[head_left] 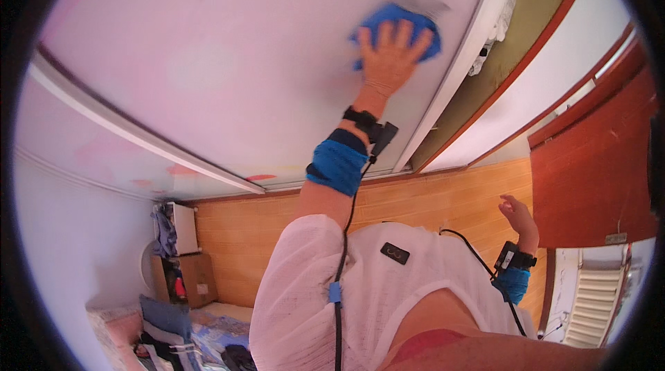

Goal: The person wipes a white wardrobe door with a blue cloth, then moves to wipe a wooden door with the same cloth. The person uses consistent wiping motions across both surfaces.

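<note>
With fingers spread, my left hand (390,56) presses a blue cloth (397,28) flat on the pale pink sliding door panel (249,69) in front of me. The cloth sticks out around the fingertips, and a grey shadow or smudge shows just above it. The white frame strip (457,69) of the panel runs to the right of the hand. My right hand (514,211) hangs low at my right side, away from the panel, with its fingers loosely bent and nothing seen in it. Both forearms wear blue bands and black strapped devices with cables.
A second panel (98,137) stands at left. Right of the door frame is an olive-coloured recess (537,12) with white fabric. A red-brown wooden door (592,163) stands at right, above wood-look flooring (249,236). Lower left are a cardboard box (200,280) and a blue cushion (163,316).
</note>
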`<control>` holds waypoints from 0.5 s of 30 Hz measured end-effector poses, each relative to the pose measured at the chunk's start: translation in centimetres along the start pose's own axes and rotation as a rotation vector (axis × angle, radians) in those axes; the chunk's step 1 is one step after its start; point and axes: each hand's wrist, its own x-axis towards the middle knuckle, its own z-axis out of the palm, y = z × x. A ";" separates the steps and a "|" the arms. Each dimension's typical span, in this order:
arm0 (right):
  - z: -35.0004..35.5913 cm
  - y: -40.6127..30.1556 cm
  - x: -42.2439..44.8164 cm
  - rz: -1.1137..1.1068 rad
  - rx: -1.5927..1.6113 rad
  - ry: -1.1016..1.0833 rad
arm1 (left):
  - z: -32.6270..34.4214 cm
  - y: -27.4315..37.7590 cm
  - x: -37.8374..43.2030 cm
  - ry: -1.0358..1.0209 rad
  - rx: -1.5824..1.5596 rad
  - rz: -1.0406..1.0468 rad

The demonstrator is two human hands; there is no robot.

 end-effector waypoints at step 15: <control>-0.6 1.3 -0.5 0.102 -0.148 -0.059 | -3.5 -13.5 -12.4 -0.106 0.069 -0.027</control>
